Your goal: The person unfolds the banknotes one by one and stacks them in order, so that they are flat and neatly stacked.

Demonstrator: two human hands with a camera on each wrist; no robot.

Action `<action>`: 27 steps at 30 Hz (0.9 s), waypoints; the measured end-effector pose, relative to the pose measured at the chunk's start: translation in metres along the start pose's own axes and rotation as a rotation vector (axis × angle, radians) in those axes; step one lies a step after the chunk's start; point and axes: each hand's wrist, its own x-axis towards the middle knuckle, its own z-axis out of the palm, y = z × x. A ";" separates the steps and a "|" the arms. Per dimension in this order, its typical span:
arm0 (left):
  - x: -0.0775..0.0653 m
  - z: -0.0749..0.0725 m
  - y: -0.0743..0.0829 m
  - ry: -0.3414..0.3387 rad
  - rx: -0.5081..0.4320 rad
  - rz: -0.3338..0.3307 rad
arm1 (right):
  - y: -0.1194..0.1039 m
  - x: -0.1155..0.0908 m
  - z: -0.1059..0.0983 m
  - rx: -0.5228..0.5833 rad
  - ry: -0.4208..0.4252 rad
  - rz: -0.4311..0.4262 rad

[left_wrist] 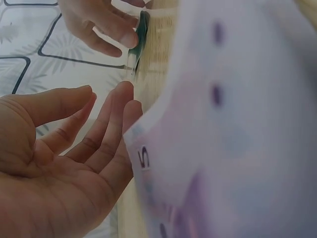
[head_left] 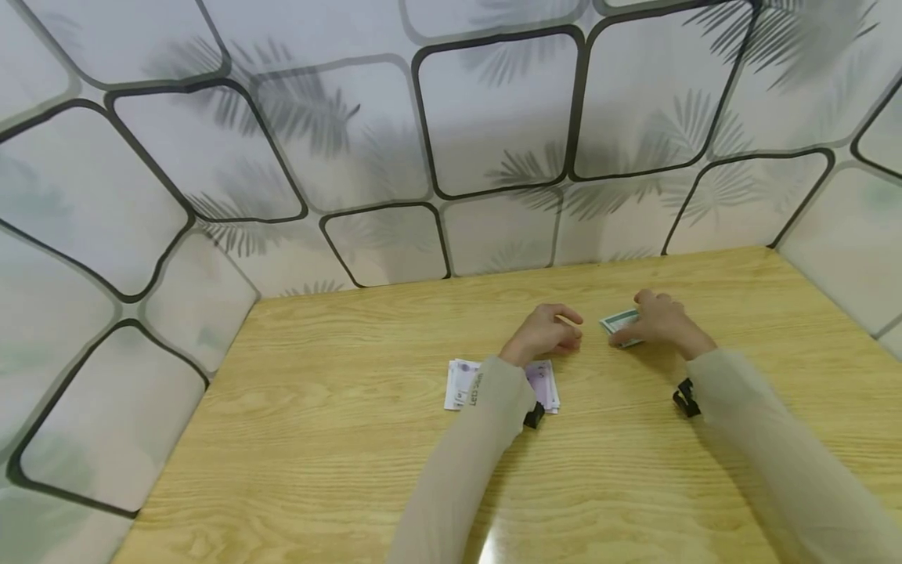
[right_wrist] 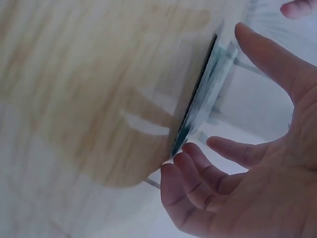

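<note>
My right hand [head_left: 657, 322] is over a small stack of green banknotes [head_left: 620, 320] lying on the wooden table. Its thumb is close to one end of the stack and the curled fingertips [right_wrist: 171, 173] are right at the other, as the right wrist view shows. My left hand [head_left: 546, 332] hovers to the left of that stack with relaxed, slightly bent fingers and nothing in them. Beneath the left forearm lie purple banknotes [head_left: 461, 381], their middle hidden by the sleeve. Those purple banknotes [left_wrist: 233, 134] loom large and blurred in the left wrist view.
The light wooden table [head_left: 317, 423] runs back to a patterned curtain [head_left: 500, 117] with dark outlines and leaf prints, which also closes off the left and right sides. A black strap [head_left: 685, 398] shows at the right cuff, another [head_left: 534, 415] at the left.
</note>
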 end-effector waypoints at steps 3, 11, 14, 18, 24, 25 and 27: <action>0.001 0.001 0.000 0.005 0.001 -0.003 | -0.001 0.000 0.001 -0.004 0.001 -0.005; 0.004 0.002 0.000 0.025 0.015 0.013 | -0.002 0.003 -0.003 0.048 -0.007 -0.053; 0.005 0.002 0.003 0.039 0.021 0.046 | -0.002 0.003 -0.006 0.098 -0.054 -0.085; 0.004 0.005 0.009 0.074 0.076 0.102 | -0.002 0.002 -0.009 0.156 -0.114 -0.120; 0.007 0.012 0.017 0.115 0.209 0.147 | -0.001 -0.002 -0.012 0.208 -0.144 -0.178; 0.009 0.014 0.017 0.114 0.228 0.152 | -0.001 -0.002 -0.013 0.212 -0.150 -0.183; 0.012 0.018 0.018 0.108 0.250 0.157 | -0.002 -0.003 -0.014 0.210 -0.153 -0.200</action>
